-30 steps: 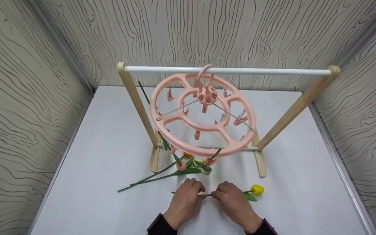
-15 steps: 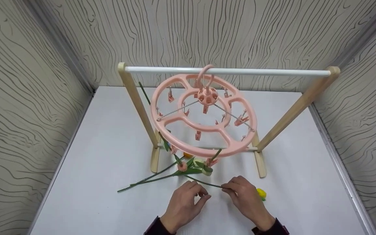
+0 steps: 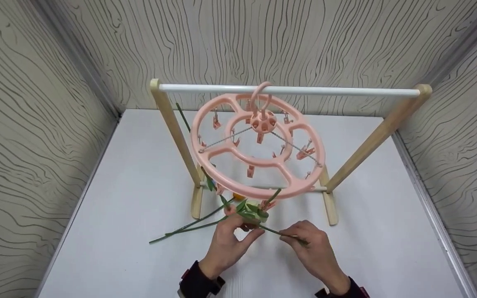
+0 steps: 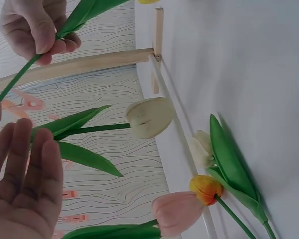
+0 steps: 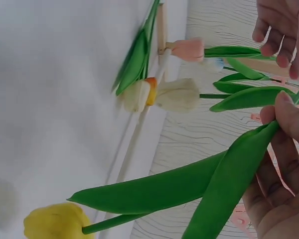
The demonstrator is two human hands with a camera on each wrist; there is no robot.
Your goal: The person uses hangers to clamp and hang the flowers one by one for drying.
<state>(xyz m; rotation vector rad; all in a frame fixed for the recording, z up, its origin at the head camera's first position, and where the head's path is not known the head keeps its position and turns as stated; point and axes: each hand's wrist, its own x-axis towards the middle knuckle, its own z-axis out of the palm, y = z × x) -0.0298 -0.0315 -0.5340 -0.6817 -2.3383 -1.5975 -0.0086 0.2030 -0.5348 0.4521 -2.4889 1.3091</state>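
Note:
My right hand (image 3: 311,242) pinches the green stem of a yellow tulip (image 5: 57,221) just below its leaves. That tulip's bloom is hidden behind the hand in the head view. My left hand (image 3: 228,244) is beside the stem's far end, its fingers extended; whether the thumb touches the stem is unclear. Above the hands hangs a round pink clip hanger (image 3: 259,193) with small clips. A white tulip (image 4: 149,118) and a pink tulip (image 4: 177,213) hang bloom-down from its front, close to my left hand. A blue bloom (image 5: 214,63) shows partly behind them.
A wooden stand with a white top rod (image 3: 338,91) carries the hanger. On the white table (image 3: 131,174), an orange tulip (image 4: 207,189) and another white tulip (image 4: 202,148) lie under the hanger, stems toward the left. Patterned walls (image 3: 238,45) enclose the table.
Both hands held the yellow tulip's stem low on the table; the left then let go. The right hand turned and raised the tulip, and the left moved forward to the hanging blooms.

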